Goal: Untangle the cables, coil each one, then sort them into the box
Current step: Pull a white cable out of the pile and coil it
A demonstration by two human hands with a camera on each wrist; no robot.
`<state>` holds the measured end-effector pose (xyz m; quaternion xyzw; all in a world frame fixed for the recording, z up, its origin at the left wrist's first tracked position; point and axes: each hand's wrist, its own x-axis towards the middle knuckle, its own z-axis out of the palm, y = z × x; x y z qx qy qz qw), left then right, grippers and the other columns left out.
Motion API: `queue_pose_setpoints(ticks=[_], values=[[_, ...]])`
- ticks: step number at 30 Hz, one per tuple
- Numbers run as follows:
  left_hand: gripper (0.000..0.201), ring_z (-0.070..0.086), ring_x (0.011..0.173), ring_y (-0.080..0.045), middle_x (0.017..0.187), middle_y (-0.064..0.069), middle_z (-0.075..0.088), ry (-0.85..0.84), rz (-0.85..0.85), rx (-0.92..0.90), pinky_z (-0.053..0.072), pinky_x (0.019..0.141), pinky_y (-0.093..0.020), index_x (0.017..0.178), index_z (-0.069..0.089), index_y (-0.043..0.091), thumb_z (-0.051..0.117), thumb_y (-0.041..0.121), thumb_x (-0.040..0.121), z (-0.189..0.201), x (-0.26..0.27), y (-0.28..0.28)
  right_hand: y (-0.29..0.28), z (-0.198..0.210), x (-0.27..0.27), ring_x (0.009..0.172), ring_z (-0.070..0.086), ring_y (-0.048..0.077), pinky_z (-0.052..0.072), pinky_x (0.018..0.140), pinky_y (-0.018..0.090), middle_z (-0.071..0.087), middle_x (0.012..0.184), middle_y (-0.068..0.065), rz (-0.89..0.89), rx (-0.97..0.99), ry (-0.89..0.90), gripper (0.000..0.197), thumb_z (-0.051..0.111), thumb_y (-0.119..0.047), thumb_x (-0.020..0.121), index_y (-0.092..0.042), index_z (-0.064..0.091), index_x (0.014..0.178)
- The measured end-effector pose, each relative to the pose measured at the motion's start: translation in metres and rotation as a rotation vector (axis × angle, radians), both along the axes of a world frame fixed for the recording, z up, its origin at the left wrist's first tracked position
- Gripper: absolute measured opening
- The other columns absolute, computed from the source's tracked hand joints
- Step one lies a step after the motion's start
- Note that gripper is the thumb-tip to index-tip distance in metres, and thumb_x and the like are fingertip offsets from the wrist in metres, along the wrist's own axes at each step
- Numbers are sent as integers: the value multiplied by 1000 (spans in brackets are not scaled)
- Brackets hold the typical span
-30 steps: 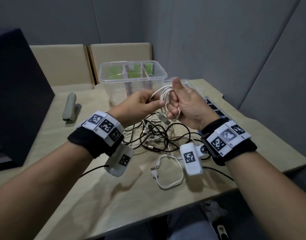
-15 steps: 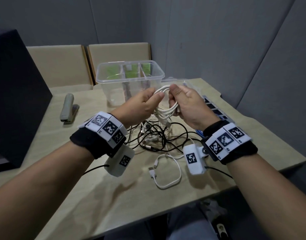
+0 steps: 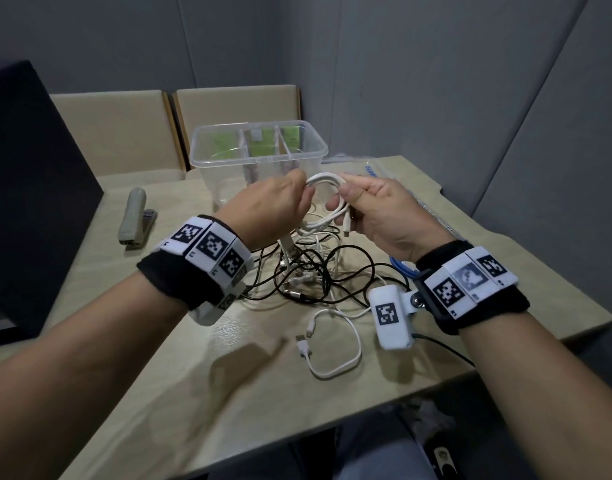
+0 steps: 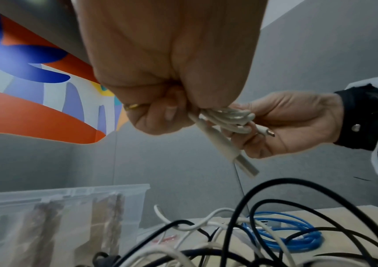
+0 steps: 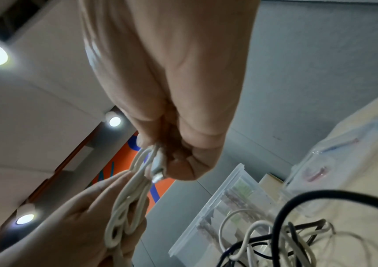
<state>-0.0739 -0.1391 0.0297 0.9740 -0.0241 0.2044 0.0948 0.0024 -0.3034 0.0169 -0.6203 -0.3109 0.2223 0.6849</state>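
At frame centre, the left hand (image 3: 276, 206) and right hand (image 3: 384, 213) are both pinching 1 white cable (image 3: 327, 195) (loops gathered); keeping that tension should stop uncoiling before the box (image 3: 259, 157) behind.

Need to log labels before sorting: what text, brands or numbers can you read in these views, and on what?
No readable text anywhere.
Box: green labels inside, print too blurred.
Plastic bag: blue print, illegible.
Wristbands: square coded markers; small characters beside them too small.
Wall mural: coloured shapes, no words.
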Motion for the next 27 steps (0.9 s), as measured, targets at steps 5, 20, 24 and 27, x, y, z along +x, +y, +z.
queue_pose_setpoints(ticks=[5,20,24,27], values=[[24,45,61,-11,69,5,47,42,-32,-172,31,54,-28,91,43,15,31,32,101,5,0,-1,-2,4,2,50,57,6,50,52,18,63,97,24,-48,-68,-63,17,56,-6,91,-7,68,80],[10,62,68,-11,72,7,65,4,23,-341,48,63,-16,90,69,14,59,17,90,-8,-1,26,-10,8,5,55,63,18,59,57,29,61,75,15,-163,-166,-124,15,56,-3,92,8,66,91],[10,69,68,-15,79,-11,68,-52,-9,-1083,58,70,-24,88,65,4,55,2,91,-4,1,10,-9,9,-4,60,68,19,59,59,31,64,75,13,-28,-153,-48,16,53,0,93,-5,67,87],[13,65,62,-12,75,-9,67,2,-81,-1304,55,61,-22,85,61,5,51,1,93,-1,-3,1,-8,9,-5,63,67,22,60,61,32,65,78,15,-42,-141,-54,15,53,-2,93,-4,68,92]])
